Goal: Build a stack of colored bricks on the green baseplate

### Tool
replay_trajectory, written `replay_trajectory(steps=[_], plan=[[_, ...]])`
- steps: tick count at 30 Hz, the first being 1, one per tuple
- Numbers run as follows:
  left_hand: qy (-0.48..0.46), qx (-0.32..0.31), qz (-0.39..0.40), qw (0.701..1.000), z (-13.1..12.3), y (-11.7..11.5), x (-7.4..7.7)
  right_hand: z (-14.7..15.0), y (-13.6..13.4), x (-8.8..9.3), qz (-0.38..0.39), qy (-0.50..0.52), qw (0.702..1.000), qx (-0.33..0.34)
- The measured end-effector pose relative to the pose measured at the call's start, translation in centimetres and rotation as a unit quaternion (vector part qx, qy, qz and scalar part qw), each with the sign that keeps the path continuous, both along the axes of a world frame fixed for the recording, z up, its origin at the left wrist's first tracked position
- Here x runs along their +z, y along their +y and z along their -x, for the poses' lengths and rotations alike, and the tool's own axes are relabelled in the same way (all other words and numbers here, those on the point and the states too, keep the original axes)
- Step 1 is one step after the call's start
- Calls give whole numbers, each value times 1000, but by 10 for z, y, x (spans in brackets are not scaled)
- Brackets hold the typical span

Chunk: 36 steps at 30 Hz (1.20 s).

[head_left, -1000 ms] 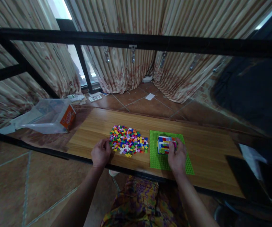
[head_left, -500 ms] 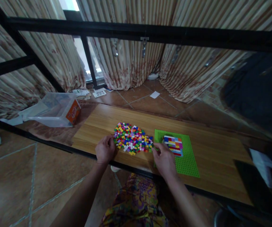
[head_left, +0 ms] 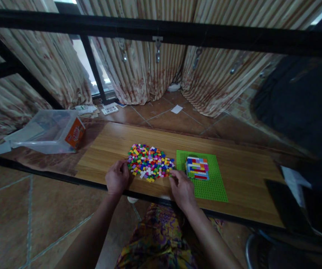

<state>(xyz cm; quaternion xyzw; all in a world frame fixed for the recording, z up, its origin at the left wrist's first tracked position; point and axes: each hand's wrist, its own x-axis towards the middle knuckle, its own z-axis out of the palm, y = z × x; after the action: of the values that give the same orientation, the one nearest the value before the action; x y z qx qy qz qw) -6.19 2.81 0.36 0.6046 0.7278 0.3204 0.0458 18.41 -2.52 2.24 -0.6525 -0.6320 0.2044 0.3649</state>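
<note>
A loose pile of small coloured building bricks (head_left: 150, 161) lies on the wooden board. At the pile's left edge is my left hand (head_left: 117, 177), its fingers curled together; whatever they may hold is hidden. My right hand (head_left: 183, 189) is by the pile's lower right end, thumb and forefinger close together, and anything between them is too small to make out. Just beyond it lies a green studded baseplate (head_left: 214, 192). On the baseplate sits a striped block of joined bricks (head_left: 197, 168) in several colours, clear of both hands.
The long wooden board (head_left: 245, 179) has a dark front edge. A clear plastic bin (head_left: 46, 130) with an orange label stands at the left. Dark flat objects (head_left: 278, 201) lie at the right end. A black metal bar (head_left: 138, 28) crosses in front of the curtains (head_left: 149, 74).
My right hand has shifted a little left and nearer to me, away from the joined block. My left hand stays at the pile's left edge. The whole view has turned slightly right.
</note>
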Motion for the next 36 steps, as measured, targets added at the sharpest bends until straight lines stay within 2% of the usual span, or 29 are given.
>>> replay_trajectory(steps=[2,4,8,10,12,15,23,26,32,36], plan=[[-1,5,6,1000,0,0,0,-5,-6,0,-2,76,997,-14],[0,7,9,1000,0,0,0,-12,-11,0,19,186,982,-40],[-4,7,7,1000,0,0,1,-27,-18,4,80,413,901,-109],[-8,11,9,1000,0,0,2,-35,-22,8,78,469,870,-129],[-11,17,16,1000,-1,0,3,-44,-25,12,63,489,859,-139],[-15,23,25,999,-2,-1,5,-57,-28,11,39,464,869,-167],[-8,20,20,1000,-3,-1,10,-103,-22,-3,-17,319,906,-278],[-8,15,17,1000,-2,0,10,-113,-17,-5,-20,287,915,-284],[-1,22,19,1000,-1,0,8,-115,-9,-5,-22,151,951,-269],[1,17,17,1000,0,1,6,-109,-7,-5,-42,111,951,-285]])
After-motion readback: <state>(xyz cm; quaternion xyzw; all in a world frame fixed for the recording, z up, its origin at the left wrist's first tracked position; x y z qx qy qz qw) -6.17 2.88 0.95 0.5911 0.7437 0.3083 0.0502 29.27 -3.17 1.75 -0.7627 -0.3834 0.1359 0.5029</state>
